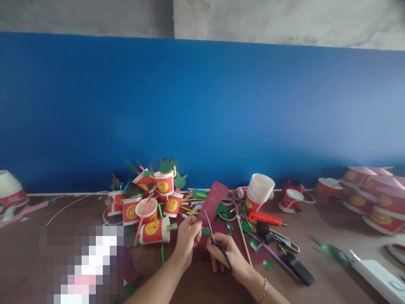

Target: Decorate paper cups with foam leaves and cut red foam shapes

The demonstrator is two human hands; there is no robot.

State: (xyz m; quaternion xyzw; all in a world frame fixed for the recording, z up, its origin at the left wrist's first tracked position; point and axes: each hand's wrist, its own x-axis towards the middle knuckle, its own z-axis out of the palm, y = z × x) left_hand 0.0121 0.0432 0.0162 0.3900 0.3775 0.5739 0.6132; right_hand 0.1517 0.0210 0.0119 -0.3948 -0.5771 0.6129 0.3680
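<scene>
My left hand pinches the lower end of a dark red paper strip that has a row of round outlines on it. In my right hand is a pair of scissors with dark handles, fingers wrapped round the grips. The scissor blades point up and left, right beside the strip's lower edge; whether they touch the paper I cannot tell. Below both hands lies more dark red paper on the brown table. Green paper scraps are scattered to the right of the strip.
Red-and-white paper cups with green cut-outs and straws are piled at left. A stack of white cups, a red-orange tool, keys with a black fob and a white device lie at right. A blue wall panel stands behind.
</scene>
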